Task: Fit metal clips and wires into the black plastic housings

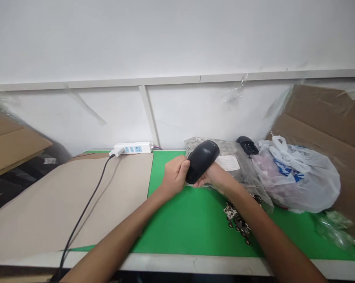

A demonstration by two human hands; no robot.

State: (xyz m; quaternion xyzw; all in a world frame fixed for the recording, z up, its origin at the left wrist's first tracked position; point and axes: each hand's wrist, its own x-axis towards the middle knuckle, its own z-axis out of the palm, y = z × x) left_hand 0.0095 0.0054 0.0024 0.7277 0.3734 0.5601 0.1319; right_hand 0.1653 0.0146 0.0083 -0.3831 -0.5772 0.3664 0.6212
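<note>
A smooth, black, oval plastic housing [202, 160] is held tilted above the green table top, with small marks near its upper end. My left hand [176, 169] is closed on its left edge, thumb along the side. My right hand [210, 175] grips it from below and behind; some of those fingers are hidden by the housing. Under my right forearm lies a pile of small metal parts with dark round ends [238, 220]. Behind the hands rests a clear plastic bag [248, 173] with a white label and grey contents.
Another black plastic piece [247, 145] sits by the wall, beside a tied white plastic bag [315, 177]. A white power strip [139, 147] with a black cable [87, 206] stands at the back left. Brown sheet board [115, 196] covers the table's left; cardboard [324, 118] leans at right.
</note>
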